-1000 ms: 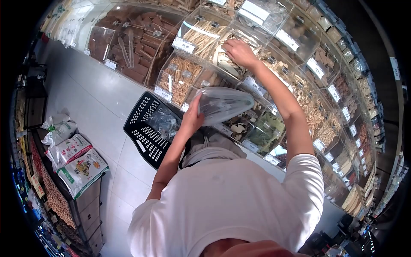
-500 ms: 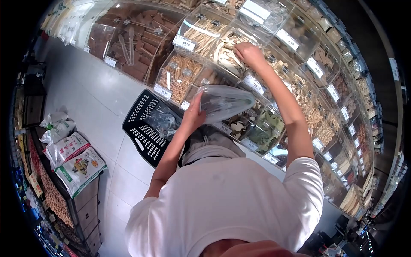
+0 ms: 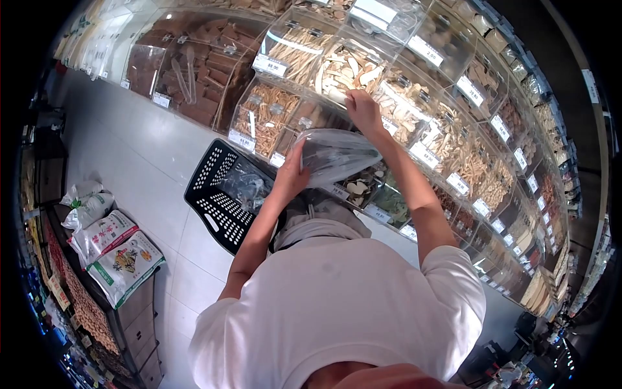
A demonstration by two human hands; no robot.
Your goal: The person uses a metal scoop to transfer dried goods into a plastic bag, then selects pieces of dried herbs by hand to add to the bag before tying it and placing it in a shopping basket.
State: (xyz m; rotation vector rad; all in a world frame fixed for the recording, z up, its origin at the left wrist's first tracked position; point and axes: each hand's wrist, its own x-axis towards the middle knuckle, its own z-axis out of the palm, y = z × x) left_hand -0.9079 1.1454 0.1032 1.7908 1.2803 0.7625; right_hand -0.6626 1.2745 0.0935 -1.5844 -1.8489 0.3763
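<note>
My left hand (image 3: 291,174) grips one side of a clear plastic bag (image 3: 337,154), its fingers closed on the film. The bag hangs slack and bulges toward the bins. My right hand (image 3: 364,111) is at the front edge of a bin of pale dried slices (image 3: 350,68), fingers pinched together. A whitish dried slice (image 3: 336,96) pokes out from the fingertips, over the bin's front lip. The far ends of the fingers are partly hidden by the hand itself.
A black shopping basket (image 3: 223,194) with clear plastic inside is at my left. Brown bark pieces (image 3: 188,71) fill a bin at the back left. Priced clear bins (image 3: 453,139) run along to the right. Packed sacks (image 3: 123,259) lie on a low display stand at left.
My right hand has come out of the pale slices, back toward me and the bag, with a slice at its fingertips. The left hand still holds the bag in about the same place.
</note>
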